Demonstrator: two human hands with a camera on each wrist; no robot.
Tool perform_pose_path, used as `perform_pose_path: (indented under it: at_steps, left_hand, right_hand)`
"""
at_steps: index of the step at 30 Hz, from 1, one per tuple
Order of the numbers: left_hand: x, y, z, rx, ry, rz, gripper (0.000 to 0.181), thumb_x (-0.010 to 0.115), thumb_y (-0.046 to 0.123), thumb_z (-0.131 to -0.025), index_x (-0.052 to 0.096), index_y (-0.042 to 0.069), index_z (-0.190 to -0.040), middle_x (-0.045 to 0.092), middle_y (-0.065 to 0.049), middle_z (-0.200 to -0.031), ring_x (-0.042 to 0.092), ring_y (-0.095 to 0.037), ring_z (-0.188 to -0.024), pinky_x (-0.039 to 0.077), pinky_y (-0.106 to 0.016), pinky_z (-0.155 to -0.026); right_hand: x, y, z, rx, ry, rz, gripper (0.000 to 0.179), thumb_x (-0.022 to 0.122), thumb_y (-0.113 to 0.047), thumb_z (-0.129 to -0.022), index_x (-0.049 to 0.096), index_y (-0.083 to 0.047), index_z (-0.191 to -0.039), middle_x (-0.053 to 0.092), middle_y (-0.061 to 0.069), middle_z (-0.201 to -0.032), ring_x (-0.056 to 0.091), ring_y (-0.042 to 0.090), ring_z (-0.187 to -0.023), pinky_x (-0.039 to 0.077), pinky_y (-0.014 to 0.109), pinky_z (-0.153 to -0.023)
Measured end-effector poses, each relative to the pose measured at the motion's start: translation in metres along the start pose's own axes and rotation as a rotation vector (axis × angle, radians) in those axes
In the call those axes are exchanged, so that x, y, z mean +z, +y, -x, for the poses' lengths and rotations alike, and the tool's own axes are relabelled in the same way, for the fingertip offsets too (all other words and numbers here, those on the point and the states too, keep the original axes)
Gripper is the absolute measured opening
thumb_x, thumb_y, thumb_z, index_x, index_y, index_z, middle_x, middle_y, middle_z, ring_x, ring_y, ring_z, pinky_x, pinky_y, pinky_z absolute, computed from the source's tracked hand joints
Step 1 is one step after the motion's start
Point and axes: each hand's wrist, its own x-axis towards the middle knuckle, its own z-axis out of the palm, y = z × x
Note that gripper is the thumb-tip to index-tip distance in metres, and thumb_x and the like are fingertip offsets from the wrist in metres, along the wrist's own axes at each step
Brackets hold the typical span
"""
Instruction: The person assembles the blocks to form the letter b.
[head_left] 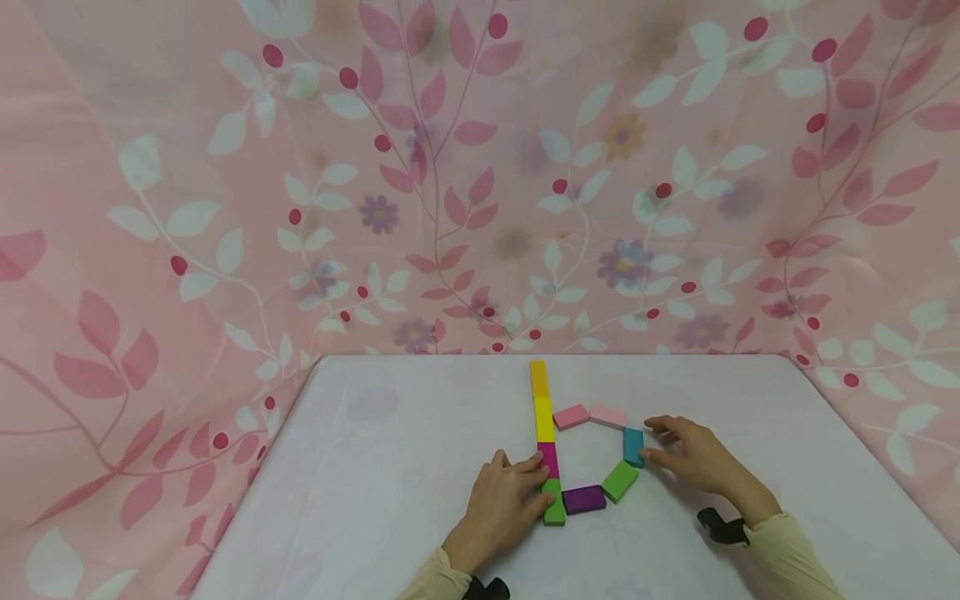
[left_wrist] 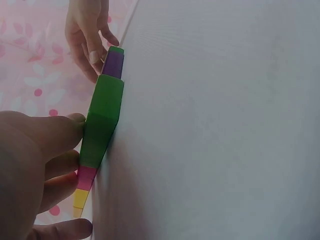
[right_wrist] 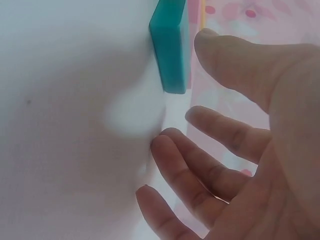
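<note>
Flat coloured blocks lie on the table in a D-like outline. Its straight column runs from an orange block (head_left: 539,379) through a yellow block (head_left: 544,420) and a magenta block (head_left: 549,460) to a green block (head_left: 554,512) at the near end. My left hand (head_left: 501,505) rests against the magenta and green blocks, its thumb on the near green one (left_wrist: 102,107). Beside the teal block (head_left: 633,447) is my right hand (head_left: 696,456), fingers spread and thumb close by it; in the right wrist view nothing lies between the fingers (right_wrist: 220,134).
The curve also has a dark pink block (head_left: 572,417), a light pink block (head_left: 608,416), a second green block (head_left: 620,482) and a purple block (head_left: 584,500). White cloth covers the table (head_left: 375,467). A pink floral curtain (head_left: 480,183) hangs behind it.
</note>
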Motion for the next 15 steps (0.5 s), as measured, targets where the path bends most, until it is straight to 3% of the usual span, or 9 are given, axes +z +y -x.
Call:
perform_pose_path:
  at_steps: [5,9,15]
  left_hand:
    - [0.000,0.001,0.001,0.018,0.005,-0.009,0.043,0.081,0.041,-0.093,0.077,0.022,-0.132,0.071,0.004,-0.140,0.038,-0.010,-0.075,0.024,-0.019,-0.063]
    - [-0.002,0.002,0.000,0.046,0.049,-0.024,0.044,0.080,0.040,-0.094,0.076,0.022,-0.134,0.071,0.004,-0.141,0.044,-0.010,-0.076,0.024,-0.018,-0.064]
    - [-0.011,-0.003,-0.004,0.022,0.105,-0.041,0.042,0.075,0.039,-0.098,0.075,0.020,-0.136,0.070,0.002,-0.142,0.060,-0.017,-0.082,0.037,-0.025,-0.069]
  right_hand:
    - [-0.001,0.002,0.001,0.014,0.000,-0.007,0.053,0.081,-0.030,-0.095,0.067,0.003,-0.134,0.073,0.018,-0.124,0.070,0.035,-0.108,0.059,0.056,-0.090]
    - [-0.002,0.003,0.002,0.014,-0.003,-0.003,0.052,0.079,-0.031,-0.096,0.067,0.003,-0.133,0.073,0.018,-0.124,0.070,0.034,-0.108,0.058,0.055,-0.090]
    - [-0.006,0.008,0.003,0.027,-0.001,-0.002,0.051,0.077,-0.033,-0.098,0.067,0.002,-0.135,0.073,0.017,-0.126,0.069,0.032,-0.109,0.058,0.055,-0.092]
